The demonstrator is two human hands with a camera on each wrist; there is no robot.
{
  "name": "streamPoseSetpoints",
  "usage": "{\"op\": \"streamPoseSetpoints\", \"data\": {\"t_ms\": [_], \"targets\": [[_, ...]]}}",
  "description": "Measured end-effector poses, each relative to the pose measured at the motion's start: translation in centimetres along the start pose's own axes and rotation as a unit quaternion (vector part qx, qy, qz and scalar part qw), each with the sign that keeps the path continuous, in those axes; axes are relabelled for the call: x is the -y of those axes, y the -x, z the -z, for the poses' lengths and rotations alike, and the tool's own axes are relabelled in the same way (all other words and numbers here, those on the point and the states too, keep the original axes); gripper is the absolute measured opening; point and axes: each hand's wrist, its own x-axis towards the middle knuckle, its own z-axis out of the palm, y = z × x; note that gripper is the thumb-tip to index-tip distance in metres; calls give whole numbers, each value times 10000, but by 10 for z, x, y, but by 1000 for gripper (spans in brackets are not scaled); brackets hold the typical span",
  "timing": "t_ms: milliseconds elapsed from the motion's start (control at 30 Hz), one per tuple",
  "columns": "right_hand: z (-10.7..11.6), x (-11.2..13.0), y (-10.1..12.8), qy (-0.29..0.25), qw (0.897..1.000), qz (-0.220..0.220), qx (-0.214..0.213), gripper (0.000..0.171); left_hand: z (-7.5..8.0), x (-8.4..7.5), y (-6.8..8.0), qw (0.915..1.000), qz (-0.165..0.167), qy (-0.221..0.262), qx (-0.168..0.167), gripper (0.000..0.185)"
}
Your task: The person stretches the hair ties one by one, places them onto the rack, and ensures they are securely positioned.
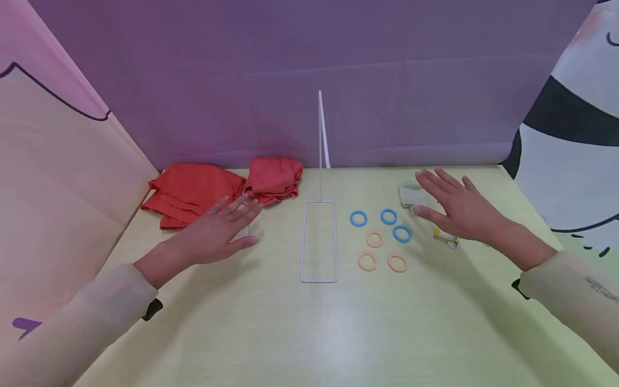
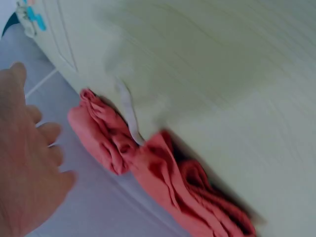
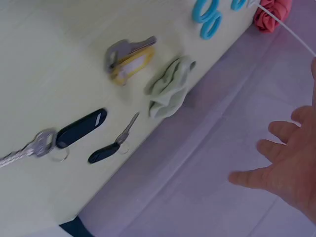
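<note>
"Hands present?"

"Two hovered, fingers extended, gripping nothing. Left hand [image 1: 215, 235]: above the bench [image 1: 290, 333], near two red cloths [image 1: 198, 188]. Right hand [image 1: 456, 209]: near one pale cloth [image 3: 170, 94] and one yellow-tagged key [image 3: 133, 65]."

"And the rings [image 1: 359, 226]?"

"Six, three blue, three peach; lay loose on the bench beside the wire stand [image 1: 319, 281], none upon it."

"Progress?"

"Nothing was taken up; I judged the handling unstarted, all left to do."

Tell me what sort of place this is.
Probably an indoor tabletop workspace, perhaps a staged one: a pale table, a plain purple backdrop close behind it, and red cloths set out toward its far left.
</note>
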Motion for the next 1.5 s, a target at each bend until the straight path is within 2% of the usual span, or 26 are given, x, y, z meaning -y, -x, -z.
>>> {"op": "streamPoseSetpoints", "data": {"t_ms": [167,300,467,667,800,1033,1500], "targets": [[2,15,-12,-493,9984,-292,33,75,-6,-15,-16,9926,57,1110,486,78],[-8,27,-28,-591,9972,-381,260,70,-13,-30,-29,9865,-121,1444,767,75],[-32,44,-47,-488,9976,-155,469,63,-29,-47,-39,9873,-213,1351,814,76],[-59,57,-59,-285,9977,-109,598,62,-46,-59,-47,9922,-90,1124,540,77],[-70,62,-63,-19,9982,-150,578,61,-48,-64,-46,9923,-35,1154,457,77],[-79,65,-69,460,9984,94,323,56,-52,-67,-45,9924,91,1073,601,78],[-85,67,-78,628,9965,40,545,56,-52,-72,-47,9922,109,1117,539,80]]}}
